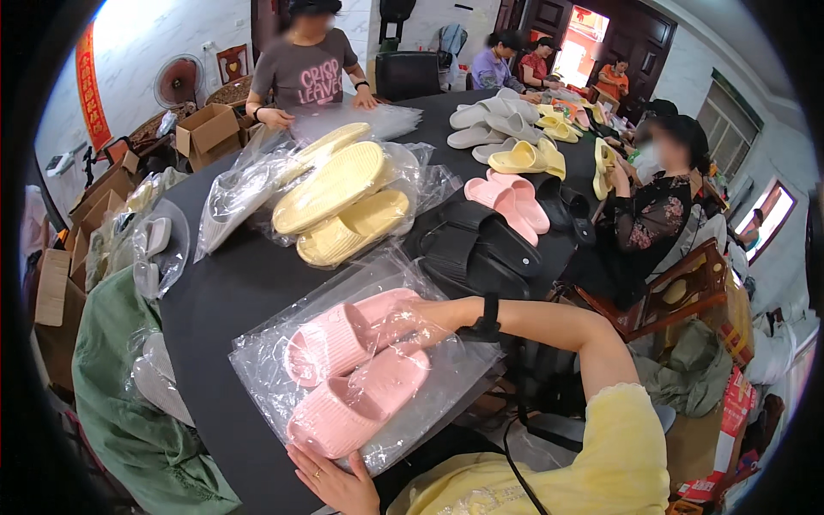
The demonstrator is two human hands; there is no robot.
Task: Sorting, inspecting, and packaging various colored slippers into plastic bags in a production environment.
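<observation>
A pair of pink slippers [339,412] lies inside a clear plastic bag [257,360] at the near edge of the black table. My right hand [436,319] reaches into the bag from the right, closed on the heel end of the farther slipper; glare on the plastic partly hides its fingers. My left hand [339,485] rests at the near edge of the bag, by the toe of the nearer slipper, its fingers stretched and its thumb apart. Just beyond the bag lie yellow slippers [330,189] in clear wrapping, with black slippers [476,249] to the right.
Loose pink slippers [508,204], grey slippers [498,120] and yellow slippers [528,159] cover the table's far right. Across the table a person [313,69] handles flat clear bags [365,120]. Another person [652,197] sits at the right with a yellow slipper. Cardboard boxes [206,136] stand at left.
</observation>
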